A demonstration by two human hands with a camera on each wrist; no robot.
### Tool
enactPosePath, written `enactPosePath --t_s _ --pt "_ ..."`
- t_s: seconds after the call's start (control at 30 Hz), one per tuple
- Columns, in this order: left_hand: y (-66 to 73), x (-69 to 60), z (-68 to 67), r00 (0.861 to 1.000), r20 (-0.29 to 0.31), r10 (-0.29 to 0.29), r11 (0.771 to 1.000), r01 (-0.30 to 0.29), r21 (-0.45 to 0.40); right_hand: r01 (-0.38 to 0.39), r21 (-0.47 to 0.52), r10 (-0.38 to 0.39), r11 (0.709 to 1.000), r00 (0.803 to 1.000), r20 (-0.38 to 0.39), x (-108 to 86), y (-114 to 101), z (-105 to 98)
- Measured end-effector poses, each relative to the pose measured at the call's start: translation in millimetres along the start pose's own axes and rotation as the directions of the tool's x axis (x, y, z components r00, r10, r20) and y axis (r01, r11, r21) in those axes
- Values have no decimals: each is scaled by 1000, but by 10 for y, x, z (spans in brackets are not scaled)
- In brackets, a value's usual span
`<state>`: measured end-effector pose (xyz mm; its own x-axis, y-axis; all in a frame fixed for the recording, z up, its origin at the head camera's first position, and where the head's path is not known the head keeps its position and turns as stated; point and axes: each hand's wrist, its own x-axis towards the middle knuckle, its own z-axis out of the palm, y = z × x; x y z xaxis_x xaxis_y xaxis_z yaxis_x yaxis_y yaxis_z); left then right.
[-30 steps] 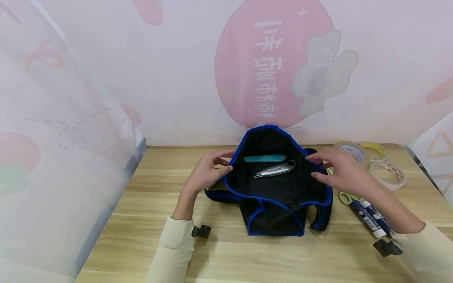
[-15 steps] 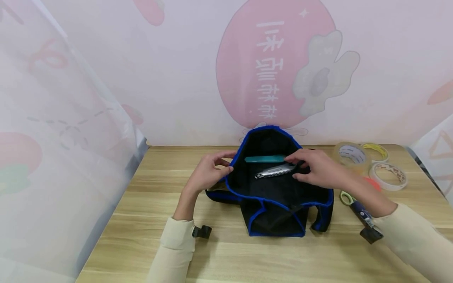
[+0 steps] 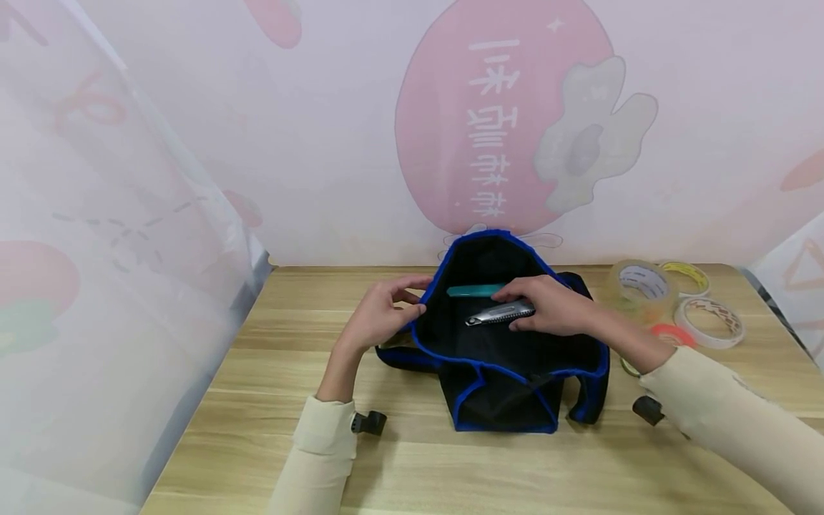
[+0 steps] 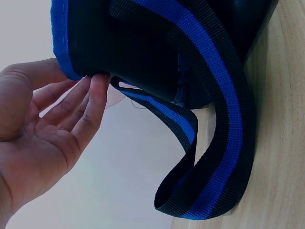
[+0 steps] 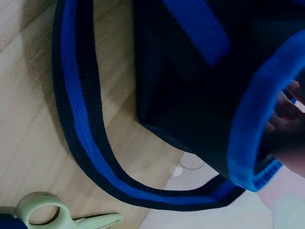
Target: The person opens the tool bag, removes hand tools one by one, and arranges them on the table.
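Note:
A black cloth bag with blue edging [image 3: 502, 404] stands with its mouth toward me. My left hand [image 3: 381, 311] pinches the bag's left rim; in the left wrist view the thumb is at the blue edge [image 4: 61, 38], the fingertips against the cloth underneath. My right hand [image 3: 556, 306] reaches into the bag, thumb and forefinger apart on either side of the silver utility knife [image 3: 496, 313], covering its right end. The forefinger overlaps the right end of a teal slim tool [image 3: 473, 291], perhaps another cutter. In the right wrist view the rim partly hides the right hand's fingers [image 5: 288, 107].
Several tape rolls lie right of the bag: clear [image 3: 644, 286], yellow-lined [image 3: 689, 275], white [image 3: 711, 325] and red [image 3: 672, 332]. Light green-handled scissors [image 5: 45, 205] lie close to the bag's blue-striped strap [image 5: 86, 124]. A printed sheet [image 3: 322, 143] hangs behind the wooden table [image 3: 296, 286].
My right hand has moved left from the bag's right rim, over the inside, to the silver utility knife. The left hand stays at the rim. Both tools in the bag lie as before.

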<state>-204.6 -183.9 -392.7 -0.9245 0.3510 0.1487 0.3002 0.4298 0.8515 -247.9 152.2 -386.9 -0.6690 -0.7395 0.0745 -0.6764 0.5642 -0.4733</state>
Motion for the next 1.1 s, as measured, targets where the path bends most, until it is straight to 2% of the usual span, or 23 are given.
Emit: enactPosePath --t_s 0.4,0.73,1.1 --pt "2 -14 -7 1000 3 6 1000 -6 6 -3 -5 3 1000 998 64 179 106 161" --pt "-20 -4 1 1000 6 9 1000 -9 3 -32 -45 34 998 998 45 301 249 332" --pt "-21 -7 -3 1000 5 3 1000 -3 2 9 -123 -6 992 1000 26 339 264 436"
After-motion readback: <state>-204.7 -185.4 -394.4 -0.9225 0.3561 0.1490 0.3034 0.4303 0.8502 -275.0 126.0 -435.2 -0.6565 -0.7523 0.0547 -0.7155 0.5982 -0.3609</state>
